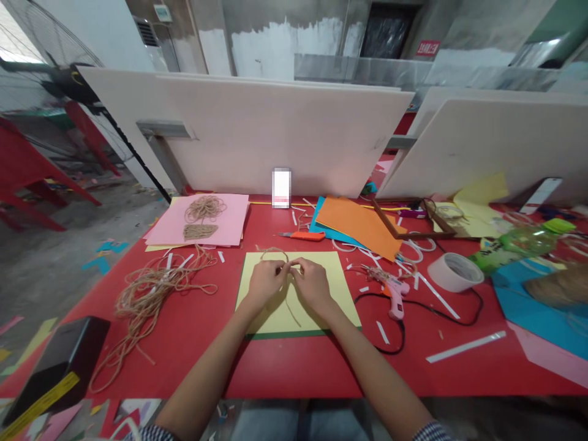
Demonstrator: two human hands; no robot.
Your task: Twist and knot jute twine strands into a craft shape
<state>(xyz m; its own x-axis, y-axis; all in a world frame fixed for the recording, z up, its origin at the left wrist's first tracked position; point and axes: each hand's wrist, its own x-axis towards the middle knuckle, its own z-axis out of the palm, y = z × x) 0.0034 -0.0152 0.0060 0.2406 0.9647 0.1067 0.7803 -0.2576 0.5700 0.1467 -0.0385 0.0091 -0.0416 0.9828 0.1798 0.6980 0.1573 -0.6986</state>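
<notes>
My left hand (265, 280) and my right hand (311, 283) meet over a yellow sheet of paper (340, 291) on the red table (285, 367). Both pinch a short piece of brown twine (274, 252) that loops up beyond the fingers and trails down between my wrists. The fingers of both hands are closed on it.
A tangle of twine (147, 294) lies at the left, with a pink sheet (229, 223) carrying coiled twine behind it. An orange cutter (305, 236), orange and blue paper (358, 223), a pink glue gun (395, 297), a tape roll (454, 271), a green bottle (514, 245) and paper scraps fill the right. A black box (59, 361) sits front left.
</notes>
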